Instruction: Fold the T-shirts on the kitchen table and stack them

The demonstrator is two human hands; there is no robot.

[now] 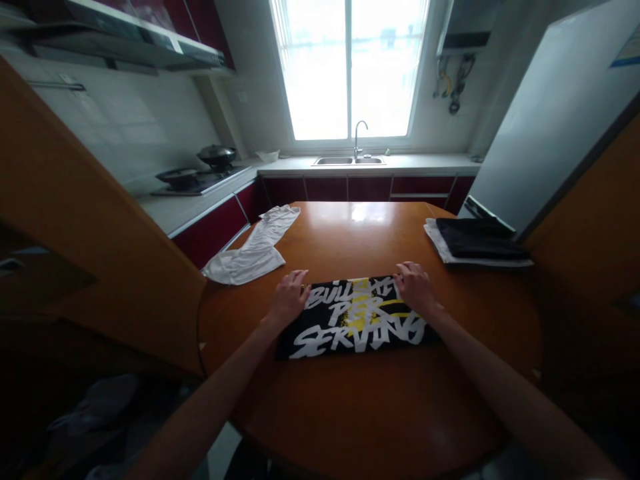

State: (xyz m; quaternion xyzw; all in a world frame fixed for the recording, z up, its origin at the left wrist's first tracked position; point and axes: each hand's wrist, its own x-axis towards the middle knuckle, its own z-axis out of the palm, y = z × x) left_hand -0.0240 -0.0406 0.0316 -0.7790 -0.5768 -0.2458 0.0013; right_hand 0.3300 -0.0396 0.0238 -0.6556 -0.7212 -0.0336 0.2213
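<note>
A folded black T-shirt [367, 313] with white brush lettering and yellow patches lies flat on the wooden table in front of me. At its far left corner is my left hand [290, 297], fingers curled over the fabric edge. My right hand [416, 287] holds the far right corner in the same way, covering some of the print. Both forearms reach in from the near side, the right one crossing the shirt's right end.
On the oval table [360, 407], a crumpled white garment [255, 250] lies at the far left. A stack of folded clothes, with a black garment [477, 238] on top, sits at the far right. Beyond are a sink [335, 161], a stove [205, 182] and a fridge [545, 113].
</note>
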